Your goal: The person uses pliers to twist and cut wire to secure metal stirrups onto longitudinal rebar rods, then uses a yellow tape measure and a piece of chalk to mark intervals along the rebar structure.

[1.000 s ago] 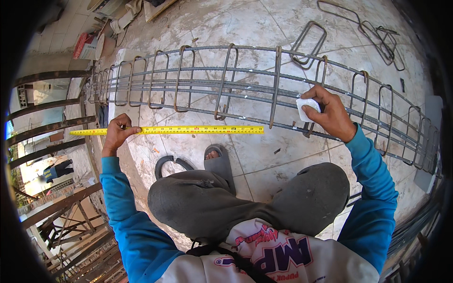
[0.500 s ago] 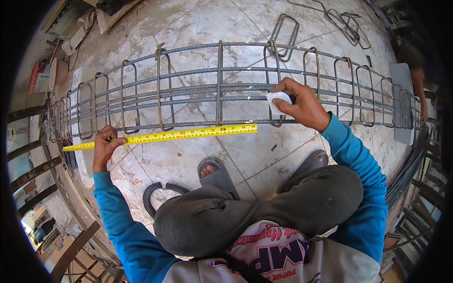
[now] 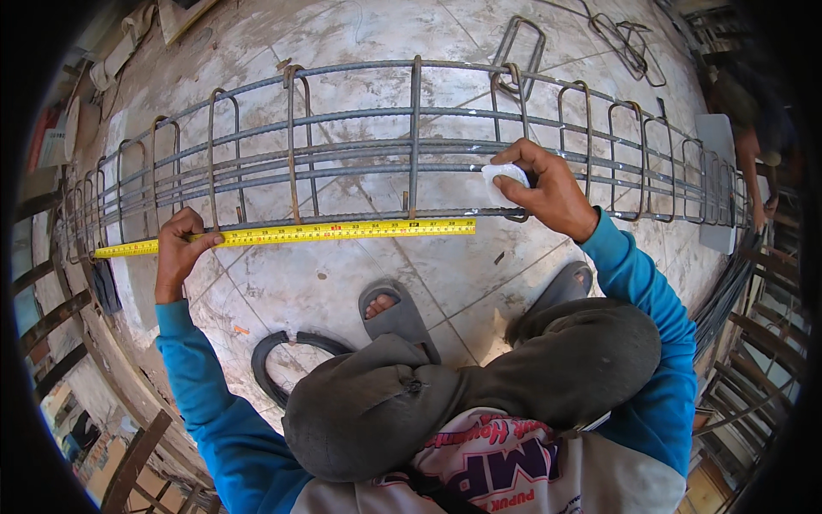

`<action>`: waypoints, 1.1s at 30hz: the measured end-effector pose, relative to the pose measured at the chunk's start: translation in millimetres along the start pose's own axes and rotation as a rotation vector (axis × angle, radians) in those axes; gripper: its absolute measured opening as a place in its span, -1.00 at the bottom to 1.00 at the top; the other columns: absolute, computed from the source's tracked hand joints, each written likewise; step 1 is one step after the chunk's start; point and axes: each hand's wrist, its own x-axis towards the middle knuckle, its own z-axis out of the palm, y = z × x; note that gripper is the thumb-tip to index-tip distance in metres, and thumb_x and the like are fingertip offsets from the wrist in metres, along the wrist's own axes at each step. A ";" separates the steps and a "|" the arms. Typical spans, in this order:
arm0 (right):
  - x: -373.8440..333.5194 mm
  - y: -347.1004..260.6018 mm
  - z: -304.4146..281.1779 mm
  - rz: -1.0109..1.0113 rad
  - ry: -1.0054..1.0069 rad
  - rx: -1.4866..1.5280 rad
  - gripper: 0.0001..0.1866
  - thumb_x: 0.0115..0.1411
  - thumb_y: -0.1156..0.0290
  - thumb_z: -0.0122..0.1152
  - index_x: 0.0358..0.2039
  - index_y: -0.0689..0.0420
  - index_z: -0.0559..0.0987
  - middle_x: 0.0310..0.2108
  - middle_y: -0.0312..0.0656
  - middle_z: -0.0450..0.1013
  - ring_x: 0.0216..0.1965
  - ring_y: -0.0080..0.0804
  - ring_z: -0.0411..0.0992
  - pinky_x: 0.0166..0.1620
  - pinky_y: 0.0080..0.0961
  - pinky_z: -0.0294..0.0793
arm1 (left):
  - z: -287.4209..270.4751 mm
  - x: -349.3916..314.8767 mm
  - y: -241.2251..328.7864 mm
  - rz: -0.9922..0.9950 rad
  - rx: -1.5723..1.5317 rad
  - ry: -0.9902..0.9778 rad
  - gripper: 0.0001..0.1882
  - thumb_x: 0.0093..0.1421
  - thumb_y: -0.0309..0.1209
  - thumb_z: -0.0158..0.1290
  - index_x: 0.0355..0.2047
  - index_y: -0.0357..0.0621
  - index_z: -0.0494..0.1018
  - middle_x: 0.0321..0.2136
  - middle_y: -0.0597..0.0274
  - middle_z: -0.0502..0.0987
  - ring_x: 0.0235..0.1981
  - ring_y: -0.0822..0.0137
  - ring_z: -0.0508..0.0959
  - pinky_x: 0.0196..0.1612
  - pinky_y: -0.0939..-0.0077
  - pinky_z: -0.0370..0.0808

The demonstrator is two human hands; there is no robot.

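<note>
My left hand (image 3: 181, 253) pinches the yellow tape measure blade (image 3: 342, 230) near its left part. The blade stretches along the near side of a long rebar cage (image 3: 414, 128), just below its nearest bar. My right hand (image 3: 552, 193), closed, grips a white chalky lump (image 3: 503, 183) between thumb and fingers. This lump is over the near bars, beside a stirrup (image 3: 523, 116), and hides part of them; whether it touches a bar I cannot tell. White marks show on several bars left of my right hand.
Another person's hand (image 3: 758, 214) is at the cage's right end, near a grey block (image 3: 717, 163). Loose bent stirrups (image 3: 521, 51) lie on the tiled floor beyond the cage. A black curved piece (image 3: 272, 364) lies near my left knee. Bundled rods (image 3: 715, 300) lie at the right.
The view has shifted a little, so the cage sits higher. My right hand with the lump is slightly farther left along the bars. My left hand still pinches the blade.
</note>
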 end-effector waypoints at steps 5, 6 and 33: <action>20.7 -35.1 13.9 -0.076 -0.154 -0.093 -0.77 0.16 0.46 0.27 -0.17 0.20 0.53 -0.39 -0.28 0.42 -0.45 -0.57 0.27 -0.37 -0.54 0.31 | 3.0 3.2 6.2 0.028 0.037 -0.005 -0.53 -0.15 -0.37 0.44 -0.69 -0.26 0.27 -0.63 0.30 0.24 -0.54 0.40 0.23 -0.48 0.47 0.21; 28.3 -36.7 22.0 -0.197 -0.139 -0.036 -0.76 0.17 0.42 0.27 -0.16 0.22 0.54 -0.42 -0.20 0.46 -0.49 -0.51 0.29 -0.41 -0.48 0.32 | 3.1 3.8 9.2 0.025 0.052 -0.002 -0.53 -0.15 -0.35 0.44 -0.69 -0.27 0.29 -0.63 0.29 0.25 -0.55 0.39 0.24 -0.47 0.47 0.21; 68.9 -72.7 138.3 -0.168 -0.113 -0.303 -0.73 0.07 0.40 0.27 -0.26 0.28 0.51 -0.57 0.14 0.50 -0.51 0.11 0.52 -0.33 -0.16 0.53 | 3.0 -2.5 10.3 0.042 0.137 0.026 -0.50 -0.23 -0.31 0.47 -0.71 -0.24 0.29 -0.63 0.23 0.30 -0.54 0.30 0.29 -0.45 0.42 0.28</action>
